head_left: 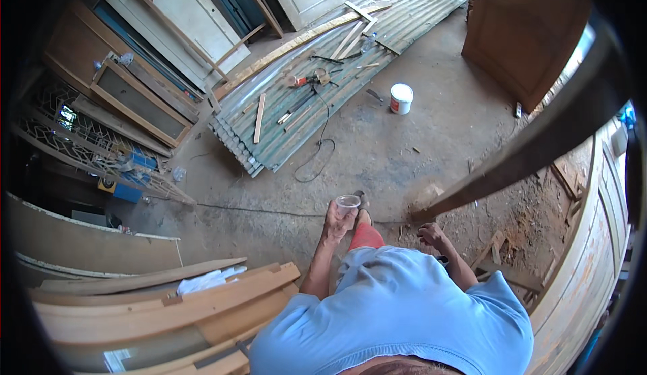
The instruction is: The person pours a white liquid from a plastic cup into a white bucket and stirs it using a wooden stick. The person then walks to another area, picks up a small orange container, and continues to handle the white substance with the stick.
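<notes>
A small clear plastic cup (348, 202) is gripped in my left hand (339, 222), held up in front of my body with its round rim tilted toward the view. My fingers wrap round its side. On the other side, my right hand (431, 235) hangs low by the foot of a wooden post (485, 172), touching nothing that I can see. Its fingers are curled in, and no object shows between them. Below the cup, a red-clad leg (366, 237) and a shoe partly show.
Corrugated sheets (296, 125) bear wood strips, a power tool (320, 77) and a looping cord (328, 159). A white bucket (401, 98) stands on the dirt floor. Doors and boards (155, 307) lean at left; a brown panel (519, 31) stands far right. A cable (269, 211) crosses the floor.
</notes>
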Demonstrator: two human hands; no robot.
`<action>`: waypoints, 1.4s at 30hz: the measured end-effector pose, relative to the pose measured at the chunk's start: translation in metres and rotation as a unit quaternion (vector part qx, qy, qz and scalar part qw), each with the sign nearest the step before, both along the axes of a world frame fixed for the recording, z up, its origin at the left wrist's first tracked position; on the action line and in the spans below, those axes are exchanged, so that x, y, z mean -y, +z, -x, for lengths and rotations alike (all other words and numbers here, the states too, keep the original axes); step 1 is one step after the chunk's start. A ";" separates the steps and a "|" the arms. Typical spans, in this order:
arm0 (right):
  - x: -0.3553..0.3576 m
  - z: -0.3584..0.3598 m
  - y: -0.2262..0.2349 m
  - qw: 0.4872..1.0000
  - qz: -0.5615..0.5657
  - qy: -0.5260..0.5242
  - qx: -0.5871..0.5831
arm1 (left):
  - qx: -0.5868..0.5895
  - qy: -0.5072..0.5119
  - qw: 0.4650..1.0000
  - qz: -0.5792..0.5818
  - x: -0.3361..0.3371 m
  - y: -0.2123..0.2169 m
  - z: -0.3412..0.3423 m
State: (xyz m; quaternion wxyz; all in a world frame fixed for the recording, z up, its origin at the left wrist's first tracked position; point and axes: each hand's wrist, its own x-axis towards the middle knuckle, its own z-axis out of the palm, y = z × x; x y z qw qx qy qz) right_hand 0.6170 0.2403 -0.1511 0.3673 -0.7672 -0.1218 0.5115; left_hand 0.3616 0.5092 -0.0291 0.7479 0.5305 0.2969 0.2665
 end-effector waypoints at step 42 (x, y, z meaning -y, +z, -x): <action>-0.662 -0.594 -0.090 0.963 -0.013 0.160 0.215 | -0.056 -0.259 0.963 0.054 -0.608 -0.101 -0.641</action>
